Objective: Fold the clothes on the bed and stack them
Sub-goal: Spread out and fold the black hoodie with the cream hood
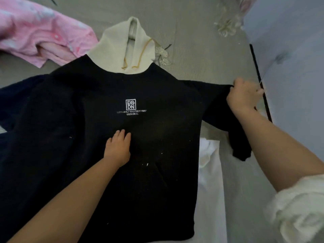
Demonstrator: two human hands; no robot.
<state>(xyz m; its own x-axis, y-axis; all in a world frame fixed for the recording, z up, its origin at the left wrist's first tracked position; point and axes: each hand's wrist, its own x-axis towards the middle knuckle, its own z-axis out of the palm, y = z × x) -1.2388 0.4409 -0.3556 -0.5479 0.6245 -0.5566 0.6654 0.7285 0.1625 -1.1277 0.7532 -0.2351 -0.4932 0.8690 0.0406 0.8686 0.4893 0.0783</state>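
Observation:
A black hoodie (pixel 98 106) with a cream hood (pixel 122 42) and a small white chest logo lies face up, spread across the grey bed. My left hand (pixel 117 149) presses flat on its front, just below the logo, fingers straight. My right hand (pixel 243 95) grips the hoodie's right sleeve (pixel 220 109) near its upper edge and holds it out to the right; the cuff end hangs down below my forearm. The left sleeve spreads off toward the left edge of view.
A crumpled pink garment (pixel 40 37) lies at the back left of the bed (pixel 189 32). A white garment (pixel 210 165) lies under the hoodie's right side. A pale blue wall or panel (pixel 289 58) with a black strip stands along the right.

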